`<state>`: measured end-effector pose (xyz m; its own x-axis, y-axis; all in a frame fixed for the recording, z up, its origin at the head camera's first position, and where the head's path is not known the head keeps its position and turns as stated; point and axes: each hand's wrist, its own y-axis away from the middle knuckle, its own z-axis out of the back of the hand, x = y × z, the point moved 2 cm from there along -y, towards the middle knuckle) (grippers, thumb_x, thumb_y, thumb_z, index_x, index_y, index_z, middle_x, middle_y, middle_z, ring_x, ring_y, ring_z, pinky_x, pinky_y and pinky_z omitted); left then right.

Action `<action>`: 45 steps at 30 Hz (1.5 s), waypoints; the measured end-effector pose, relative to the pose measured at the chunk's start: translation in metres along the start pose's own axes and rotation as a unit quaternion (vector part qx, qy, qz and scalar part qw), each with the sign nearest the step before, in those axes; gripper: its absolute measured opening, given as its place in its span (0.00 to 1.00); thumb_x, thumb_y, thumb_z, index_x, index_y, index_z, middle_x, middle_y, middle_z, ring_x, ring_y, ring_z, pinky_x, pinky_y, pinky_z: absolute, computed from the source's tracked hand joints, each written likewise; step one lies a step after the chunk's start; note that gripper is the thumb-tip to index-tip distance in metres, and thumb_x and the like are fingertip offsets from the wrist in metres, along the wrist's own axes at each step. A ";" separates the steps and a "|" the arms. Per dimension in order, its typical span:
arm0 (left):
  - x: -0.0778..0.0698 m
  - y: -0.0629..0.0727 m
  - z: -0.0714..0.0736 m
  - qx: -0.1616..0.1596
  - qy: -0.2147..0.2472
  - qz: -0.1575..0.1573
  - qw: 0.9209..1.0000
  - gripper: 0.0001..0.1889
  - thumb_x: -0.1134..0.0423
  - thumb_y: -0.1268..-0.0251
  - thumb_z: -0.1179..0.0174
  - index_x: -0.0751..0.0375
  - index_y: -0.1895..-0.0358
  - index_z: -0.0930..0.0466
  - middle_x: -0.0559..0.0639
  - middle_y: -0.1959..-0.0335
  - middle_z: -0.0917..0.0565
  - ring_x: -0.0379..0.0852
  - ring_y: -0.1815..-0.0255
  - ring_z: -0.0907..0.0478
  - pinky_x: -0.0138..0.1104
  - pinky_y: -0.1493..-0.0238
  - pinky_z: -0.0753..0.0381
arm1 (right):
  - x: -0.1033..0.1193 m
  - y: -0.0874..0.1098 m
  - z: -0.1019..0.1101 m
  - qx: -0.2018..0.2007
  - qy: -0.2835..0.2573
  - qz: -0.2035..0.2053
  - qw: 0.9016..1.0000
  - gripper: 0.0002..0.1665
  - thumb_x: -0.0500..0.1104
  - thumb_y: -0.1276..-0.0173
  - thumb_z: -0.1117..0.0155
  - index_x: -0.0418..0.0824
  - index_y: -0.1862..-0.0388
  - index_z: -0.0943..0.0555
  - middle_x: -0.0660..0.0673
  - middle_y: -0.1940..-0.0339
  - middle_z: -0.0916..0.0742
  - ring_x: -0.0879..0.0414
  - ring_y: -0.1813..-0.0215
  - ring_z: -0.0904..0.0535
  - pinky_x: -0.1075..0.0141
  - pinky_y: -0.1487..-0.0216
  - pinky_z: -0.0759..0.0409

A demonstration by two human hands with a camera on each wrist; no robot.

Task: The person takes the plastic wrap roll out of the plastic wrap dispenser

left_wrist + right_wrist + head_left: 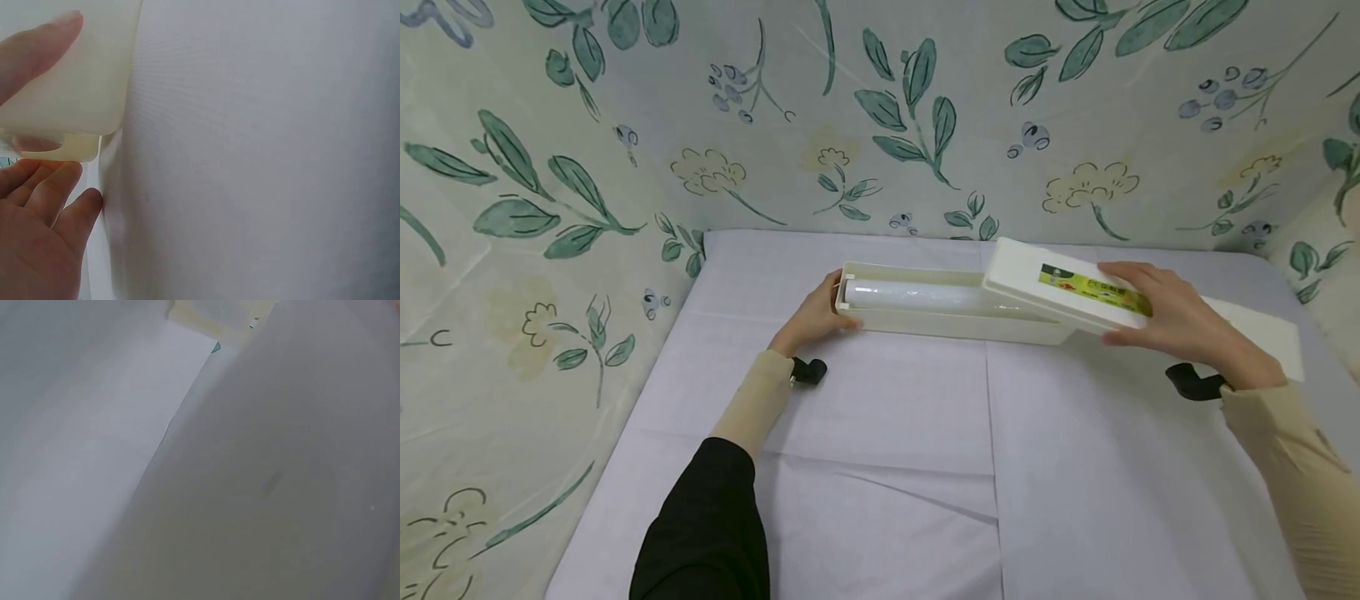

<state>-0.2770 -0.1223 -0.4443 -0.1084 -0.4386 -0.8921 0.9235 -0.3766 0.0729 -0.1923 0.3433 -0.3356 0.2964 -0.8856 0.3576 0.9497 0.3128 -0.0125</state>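
A long cream cling film box (955, 325) lies on the table with its top uncovered, showing a roll of cling film (910, 294) inside. My left hand (814, 318) grips the box's left end. In the left wrist view the thumb (44, 47) presses one face of the box (81, 94). My right hand (1180, 321) holds the long white lid (1018, 279) from above, fingers at its far side and thumb at the near side. The lid sits skewed and raised over the box's right end, hiding that end. A pale, blurred lid surface (250, 506) fills much of the right wrist view.
A white cloth with creases covers the table (880, 425). Patterned leaf-and-flower fabric (820, 125) hangs behind the table and along its left and right sides. A yellow-green label (1090, 289) is stuck on the lid.
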 end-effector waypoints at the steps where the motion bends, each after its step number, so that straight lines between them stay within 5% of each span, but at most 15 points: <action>1: 0.000 0.000 0.000 0.000 0.000 -0.002 1.000 0.53 0.67 0.49 0.28 0.62 0.25 0.57 0.59 0.29 0.41 0.54 0.30 0.41 0.45 0.34 0.39 | -0.001 0.001 0.000 0.000 -0.001 -0.003 1.000 0.63 0.52 0.53 0.20 0.44 0.24 0.45 0.31 0.30 0.37 0.31 0.39 0.41 0.38 0.51 0.41; 45: -0.002 0.001 0.001 -0.001 -0.006 -0.002 1.000 0.53 0.65 0.50 0.27 0.63 0.25 0.56 0.60 0.28 0.41 0.56 0.29 0.43 0.46 0.33 0.41 | -0.038 0.045 0.002 -0.047 -0.005 -0.061 0.997 0.66 0.47 0.55 0.19 0.38 0.23 0.49 0.25 0.30 0.41 0.25 0.41 0.45 0.33 0.55 0.45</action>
<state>-0.2759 -0.1228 -0.4425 -0.1172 -0.4460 -0.8873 0.9236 -0.3772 0.0676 -0.1609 0.3919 -0.3482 0.1767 -0.9115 0.3714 0.9842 0.1682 -0.0553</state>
